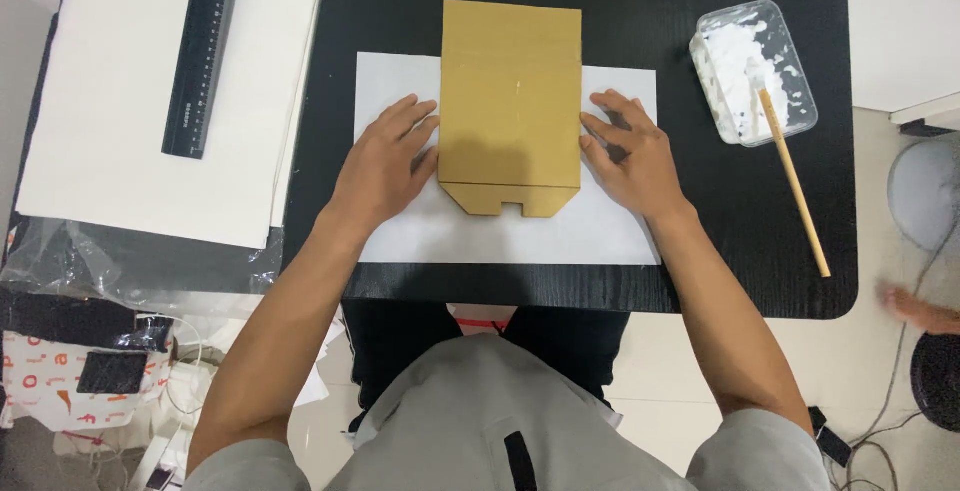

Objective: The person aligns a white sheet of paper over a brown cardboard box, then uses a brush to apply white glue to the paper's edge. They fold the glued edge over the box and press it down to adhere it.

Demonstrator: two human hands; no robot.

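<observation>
Now two hands, left hand (385,166) and right hand (632,156), flank one cardboard piece (510,101).

Home craft desk, black table (700,281), ruler (203,51), paste tub (755,71), cables on floor

We see bright, even light from overhead, with only a soft shadow below the cardboard piece (510,106) on the white sheet (620,221). The black desk (640,11) shows faint sheen; focus is sharp, edges slightly softer.
</observation>
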